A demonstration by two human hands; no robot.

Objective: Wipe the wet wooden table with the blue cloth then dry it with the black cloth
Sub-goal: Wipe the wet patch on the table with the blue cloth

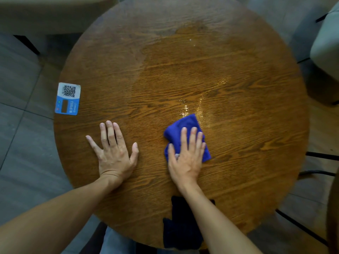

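The round wooden table [183,70] fills the view, with shiny wet patches [185,107] near its middle. A bunched blue cloth [185,125] lies just below the wet shine, and my right hand [187,154] presses flat on top of it with fingers spread. To the left, my left hand [114,153] rests palm down on the bare wood, fingers apart, holding nothing. At the near table edge lies the black cloth [180,228], partly covered by my right forearm.
A blue and white QR-code sticker [67,99] sits at the table's left edge. Pale seats stand at the far left [45,15] and far right [326,52]. Black chair-frame bars [321,156] show at the right, over grey floor tiles.
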